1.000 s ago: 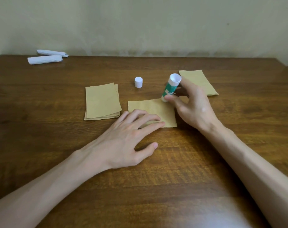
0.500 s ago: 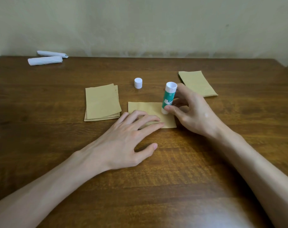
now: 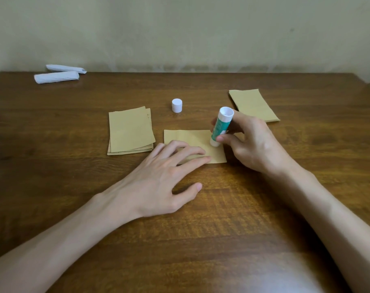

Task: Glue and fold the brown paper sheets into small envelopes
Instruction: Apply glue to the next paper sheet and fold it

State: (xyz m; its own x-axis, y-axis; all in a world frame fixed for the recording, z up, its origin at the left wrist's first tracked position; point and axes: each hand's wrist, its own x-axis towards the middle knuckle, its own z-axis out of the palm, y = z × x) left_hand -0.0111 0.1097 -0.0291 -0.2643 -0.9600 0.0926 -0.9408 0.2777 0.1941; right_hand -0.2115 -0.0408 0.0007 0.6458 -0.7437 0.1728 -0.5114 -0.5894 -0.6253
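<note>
Glue stick applied to a single brown sheet at the counter centre.
Right grip (image 3: 253, 144) grasps the glue stick (image 3: 221, 127), thumb and fingers curled round the barrel; the stick is tilted, its lower end touching the sheet (image 3: 188, 137) near its right edge. Left grip (image 3: 158, 182) is released, extended fingers pressing the sheet's near edge onto the counter (image 3: 201, 229). Left stack (image 3: 130, 130) lies just beside the sheet; right stack (image 3: 253, 104) lies toward the far right corner. Cap (image 3: 177, 105) stands upright beyond the sheet.
</note>
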